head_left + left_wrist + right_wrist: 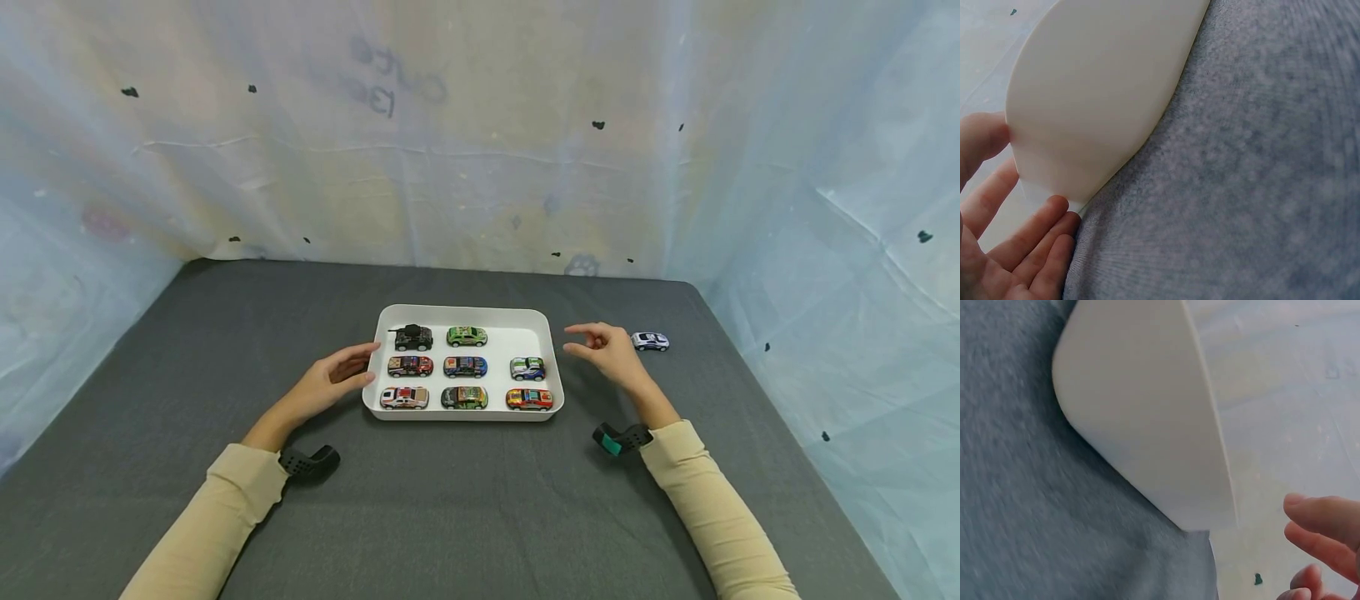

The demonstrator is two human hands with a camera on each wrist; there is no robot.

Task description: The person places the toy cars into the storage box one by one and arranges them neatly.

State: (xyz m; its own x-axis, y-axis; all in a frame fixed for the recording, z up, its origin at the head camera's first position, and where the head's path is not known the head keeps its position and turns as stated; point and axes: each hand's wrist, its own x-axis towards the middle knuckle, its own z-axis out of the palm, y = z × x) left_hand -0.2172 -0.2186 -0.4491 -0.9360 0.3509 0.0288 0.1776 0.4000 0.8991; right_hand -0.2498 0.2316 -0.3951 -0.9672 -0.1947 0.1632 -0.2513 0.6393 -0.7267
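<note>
A white tray (480, 317) on the dark cloth holds several small toy cars. Its left column has a black tank-like toy (412, 337), a dark red car (410, 367) and a white-and-red car (405, 398). Down the middle are a green car (467, 336), a blue car (465, 367) and a green-black car (464, 397). At right sit a white-green-blue car (528, 368) and a red-yellow car (529, 399). My left hand (335, 382) touches the tray's left side with extended fingers. Just off its right side, my right hand (609, 352) hovers with loosely bent fingers, holding nothing.
A white-and-purple toy car (650, 341) stands on the grey cloth (465, 517), right of the tray and just beyond my right hand. Pale plastic sheeting (480, 200) hangs behind the table and at both sides.
</note>
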